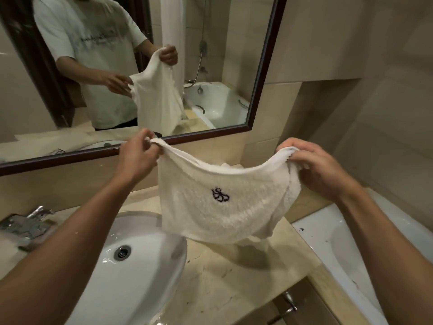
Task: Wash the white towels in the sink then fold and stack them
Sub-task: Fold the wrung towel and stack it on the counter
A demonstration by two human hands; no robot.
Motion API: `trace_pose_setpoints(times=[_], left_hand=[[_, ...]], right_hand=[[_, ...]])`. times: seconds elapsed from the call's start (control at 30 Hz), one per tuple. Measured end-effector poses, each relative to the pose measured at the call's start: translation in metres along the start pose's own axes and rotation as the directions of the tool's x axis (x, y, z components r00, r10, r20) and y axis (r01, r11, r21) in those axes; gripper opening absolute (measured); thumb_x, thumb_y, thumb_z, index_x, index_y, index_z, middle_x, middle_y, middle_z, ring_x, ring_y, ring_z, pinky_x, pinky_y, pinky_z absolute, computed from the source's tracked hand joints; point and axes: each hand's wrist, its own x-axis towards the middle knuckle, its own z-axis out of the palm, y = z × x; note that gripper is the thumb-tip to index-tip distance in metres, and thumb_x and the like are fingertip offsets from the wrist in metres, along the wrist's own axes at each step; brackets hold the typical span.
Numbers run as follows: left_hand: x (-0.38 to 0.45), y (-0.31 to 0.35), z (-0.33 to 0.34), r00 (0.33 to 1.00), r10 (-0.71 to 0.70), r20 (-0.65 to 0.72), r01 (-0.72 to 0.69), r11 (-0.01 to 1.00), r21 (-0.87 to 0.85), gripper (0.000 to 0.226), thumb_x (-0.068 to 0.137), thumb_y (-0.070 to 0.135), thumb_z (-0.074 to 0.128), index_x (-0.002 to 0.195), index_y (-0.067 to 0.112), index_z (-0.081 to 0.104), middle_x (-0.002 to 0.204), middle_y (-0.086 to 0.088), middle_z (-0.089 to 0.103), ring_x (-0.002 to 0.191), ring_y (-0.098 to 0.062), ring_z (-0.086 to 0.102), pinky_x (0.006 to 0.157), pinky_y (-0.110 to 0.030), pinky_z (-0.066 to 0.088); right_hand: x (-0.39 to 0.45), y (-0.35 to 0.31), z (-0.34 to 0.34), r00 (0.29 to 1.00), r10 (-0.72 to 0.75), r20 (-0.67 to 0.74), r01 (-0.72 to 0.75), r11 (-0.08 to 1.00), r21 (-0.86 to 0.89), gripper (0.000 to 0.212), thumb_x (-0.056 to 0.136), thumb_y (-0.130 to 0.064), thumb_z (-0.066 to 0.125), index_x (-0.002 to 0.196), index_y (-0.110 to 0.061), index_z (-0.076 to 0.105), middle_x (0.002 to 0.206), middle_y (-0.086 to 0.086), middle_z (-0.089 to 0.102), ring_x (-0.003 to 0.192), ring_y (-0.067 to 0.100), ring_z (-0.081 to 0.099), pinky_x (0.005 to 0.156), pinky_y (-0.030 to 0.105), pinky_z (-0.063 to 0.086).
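Observation:
A white towel [225,207] with a dark embroidered mark hangs in the air above the beige counter, to the right of the sink [140,266]. My left hand [138,153] pinches its upper left corner. My right hand [314,165] grips the upper right corner. The top edge sags between the two hands, and the lower part hangs just over the sink's right rim. Another bit of white cloth [226,164] peeks out behind the top edge; I cannot tell what it is.
A chrome tap [25,224] stands left of the sink. A dark-framed mirror [262,66] covers the wall ahead. A white bathtub [339,242] lies to the right, below the counter [234,282]. A cabinet handle [288,308] sticks out under the counter's edge.

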Motion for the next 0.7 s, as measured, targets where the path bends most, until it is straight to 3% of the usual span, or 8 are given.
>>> trace_pose_setpoints(times=[0.1,0.23,0.33,0.43,0.5,0.6,0.7], left_hand=[[-0.012,0.021,0.017,0.997,0.057,0.045,-0.045,0.968,-0.246,0.018,0.099,0.010,0.050,0.087,0.021,0.058,0.089,-0.006,0.068,0.082,-0.023,0.070,0.070,-0.038,0.061],[-0.032,0.056,0.036,0.980,0.075,0.183,0.040,0.833,-0.552,0.016,0.088,0.014,0.039,0.079,0.016,0.053,0.063,0.007,0.054,0.053,-0.008,0.047,0.045,-0.022,0.033],[-0.046,0.076,0.043,0.954,0.108,0.280,0.067,0.833,-0.549,0.010,0.090,0.026,0.054,0.084,0.018,0.052,0.067,0.005,0.052,0.051,-0.007,0.046,0.043,-0.021,0.034],[-0.052,0.078,0.041,0.916,0.199,0.348,-0.004,0.872,-0.490,0.019,0.093,0.002,0.062,0.099,0.016,0.051,0.077,-0.002,0.057,0.057,-0.009,0.051,0.045,-0.018,0.039],[-0.050,0.079,0.035,0.869,0.263,0.420,-0.045,0.885,-0.463,0.018,0.096,0.004,0.060,0.106,0.017,0.052,0.086,-0.010,0.060,0.070,-0.018,0.055,0.052,-0.027,0.046],[-0.043,0.081,0.023,0.812,0.294,0.505,-0.089,0.916,-0.391,0.026,0.093,0.022,0.062,0.116,0.018,0.051,0.095,-0.020,0.067,0.082,-0.029,0.061,0.072,-0.057,0.052],[-0.037,0.088,0.017,0.726,0.332,0.602,-0.178,0.936,-0.302,0.036,0.095,0.011,0.062,0.126,0.019,0.046,0.098,-0.021,0.070,0.089,-0.029,0.066,0.085,-0.064,0.051]], right_hand=[[0.011,0.001,0.022,0.994,0.054,0.099,-0.058,0.998,0.032,0.017,0.075,-0.009,0.048,0.080,-0.008,0.063,0.071,0.001,0.061,0.064,0.010,0.056,0.056,0.020,0.044],[0.031,-0.005,0.052,0.982,0.007,0.191,-0.014,0.999,0.031,0.015,0.078,-0.010,0.049,0.082,-0.011,0.064,0.076,-0.002,0.062,0.070,0.008,0.057,0.062,0.019,0.045],[0.041,-0.011,0.069,0.971,-0.102,0.217,0.129,0.985,-0.114,0.015,0.092,-0.005,0.051,0.087,-0.011,0.064,0.080,-0.009,0.062,0.075,0.001,0.056,0.066,0.015,0.044],[0.047,-0.009,0.078,0.962,-0.226,0.151,0.262,0.918,-0.299,0.024,0.095,0.011,0.047,0.096,-0.002,0.067,0.089,-0.005,0.064,0.082,-0.001,0.058,0.075,0.014,0.045],[0.048,-0.005,0.081,0.955,-0.280,0.103,0.298,0.889,-0.347,0.023,0.091,0.007,0.051,0.099,-0.005,0.069,0.097,0.000,0.066,0.091,0.001,0.061,0.082,0.019,0.048],[0.050,0.007,0.088,0.942,-0.331,0.062,0.321,0.826,-0.463,0.021,0.086,-0.013,0.056,0.098,-0.027,0.067,0.114,0.003,0.055,0.108,0.004,0.055,0.096,0.023,0.043],[0.053,0.009,0.087,0.946,-0.309,0.101,0.314,0.792,-0.523,0.022,0.087,-0.018,0.056,0.096,-0.037,0.062,0.132,0.003,0.049,0.131,0.013,0.043,0.110,0.029,0.034]])
